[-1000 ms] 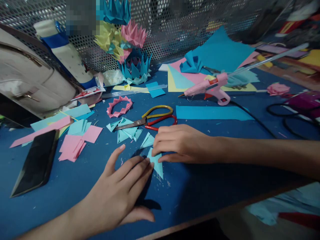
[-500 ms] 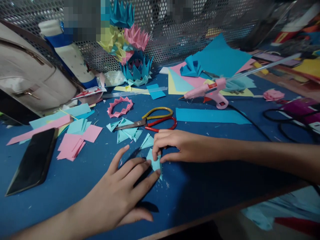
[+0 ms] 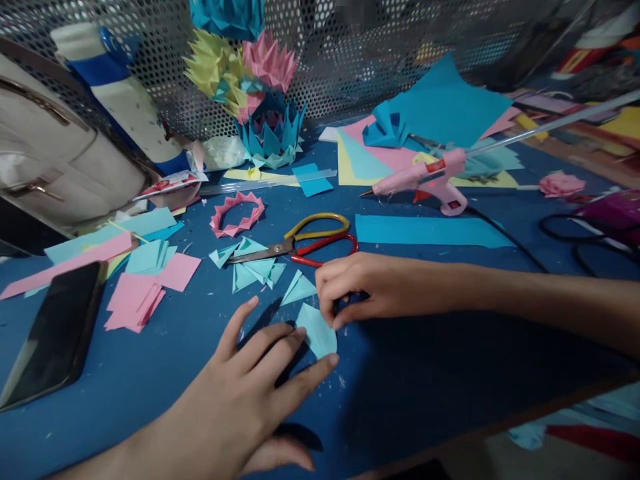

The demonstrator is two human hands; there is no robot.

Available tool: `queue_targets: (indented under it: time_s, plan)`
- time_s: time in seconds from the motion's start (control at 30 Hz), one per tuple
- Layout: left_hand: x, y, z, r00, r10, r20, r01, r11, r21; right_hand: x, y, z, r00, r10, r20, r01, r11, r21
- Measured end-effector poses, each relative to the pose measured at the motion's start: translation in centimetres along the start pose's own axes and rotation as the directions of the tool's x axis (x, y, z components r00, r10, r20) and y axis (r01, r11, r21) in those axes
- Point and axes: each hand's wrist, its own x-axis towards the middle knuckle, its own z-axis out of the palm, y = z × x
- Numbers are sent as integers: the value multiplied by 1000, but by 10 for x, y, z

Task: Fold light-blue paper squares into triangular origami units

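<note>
A small light blue paper piece lies on the blue table between my hands. My left hand is spread, with fingertips pressing the paper's left and lower edges. My right hand is closed in a pinch at the paper's right corner. A folded light blue triangle lies just beyond it. Behind that are more folded light blue pieces, with scissors resting across them, their handles yellow and red. A pink zigzag paper ring sits farther back.
Pink paper squares and a phone lie left. A pink glue gun with a cord stands behind a blue paper strip. At the back are paper flowers, a bottle and a bag.
The paper between my hands now shows a wider, more opened face. My right hand has shifted slightly right with its corner, and my left index finger has moved right along the lower edge.
</note>
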Motion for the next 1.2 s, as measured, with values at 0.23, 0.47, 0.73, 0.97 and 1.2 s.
queue_targets:
  time_s: [0.23, 0.47, 0.73, 0.97, 1.2]
  plan:
    - [1, 2, 1, 1000, -12, -28, 12, 1000, 3, -1, -13, 9, 991, 116, -62, -124, 981, -148]
    - [0, 1, 2, 1000, -11, -25, 11, 1000, 10, -2, -16, 18, 984, 142, -103, -162, 963, -215]
    - [-2, 1, 5, 999, -6, -53, 6, 1000, 4, -3, -16, 28, 984, 96, -151, -143, 929, -341]
    - [-3, 2, 8, 997, -20, -77, 19, 1000, -5, -4, -18, 32, 985, 99, -145, -152, 895, -420]
    - [-3, 1, 9, 997, -11, -75, 9, 1000, -21, -3, -19, 33, 988, 98, -120, -145, 860, -490]
